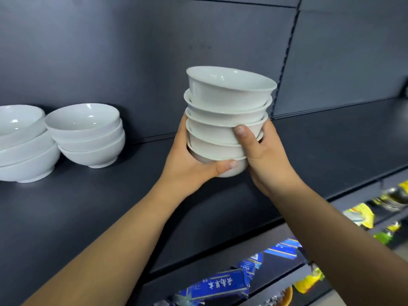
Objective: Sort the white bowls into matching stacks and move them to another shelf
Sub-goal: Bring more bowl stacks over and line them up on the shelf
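left hand [187,166] and right hand [265,160] grip the bowl stack [227,102] — fingers hidden behind; far-left stack [22,151] cropped.

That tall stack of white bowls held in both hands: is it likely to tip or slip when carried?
Probably tippy: the stack is tall, and the left hand and right hand grip only its lower bowls. The glossy glaze looks slippery. It seems ceramic, so likely heavy and breakable.

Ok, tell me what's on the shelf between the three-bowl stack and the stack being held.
Nothing: the head view shows only bare dark shelf between the three-bowl stack and the held stack.
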Demonstrator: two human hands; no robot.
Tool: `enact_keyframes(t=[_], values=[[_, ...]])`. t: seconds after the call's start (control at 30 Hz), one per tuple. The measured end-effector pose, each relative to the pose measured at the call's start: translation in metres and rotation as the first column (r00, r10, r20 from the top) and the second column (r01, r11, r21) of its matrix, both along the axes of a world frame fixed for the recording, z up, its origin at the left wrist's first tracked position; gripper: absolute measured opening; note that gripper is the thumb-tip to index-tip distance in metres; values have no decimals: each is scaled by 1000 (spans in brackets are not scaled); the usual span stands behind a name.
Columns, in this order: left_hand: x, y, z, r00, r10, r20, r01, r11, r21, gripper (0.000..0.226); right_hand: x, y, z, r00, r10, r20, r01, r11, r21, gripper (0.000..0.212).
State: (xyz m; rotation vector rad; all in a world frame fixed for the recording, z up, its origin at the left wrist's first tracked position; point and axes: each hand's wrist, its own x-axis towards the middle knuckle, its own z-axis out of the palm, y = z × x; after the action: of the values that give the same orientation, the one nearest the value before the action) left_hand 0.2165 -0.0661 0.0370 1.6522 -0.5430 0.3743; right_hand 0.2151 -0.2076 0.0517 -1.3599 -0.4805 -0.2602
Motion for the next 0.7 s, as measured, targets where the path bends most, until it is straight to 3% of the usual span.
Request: enact_keyframes(t=[0.33,0.6,0.7], values=[[-85,-86,8,997,-75,1,75,996,-49,93,-92,-85,8,997,-74,26,72,996,61,74],[-179,-215,-23,982,-174,-75,166,981,-103,92,-190,-212,-20,990,-135,-32,136,990,30,88],[-211,-270,-38,964,-240,-112,227,967,-119,95,-229,-267,-35,976,-208,-61,209,978,8,83]])
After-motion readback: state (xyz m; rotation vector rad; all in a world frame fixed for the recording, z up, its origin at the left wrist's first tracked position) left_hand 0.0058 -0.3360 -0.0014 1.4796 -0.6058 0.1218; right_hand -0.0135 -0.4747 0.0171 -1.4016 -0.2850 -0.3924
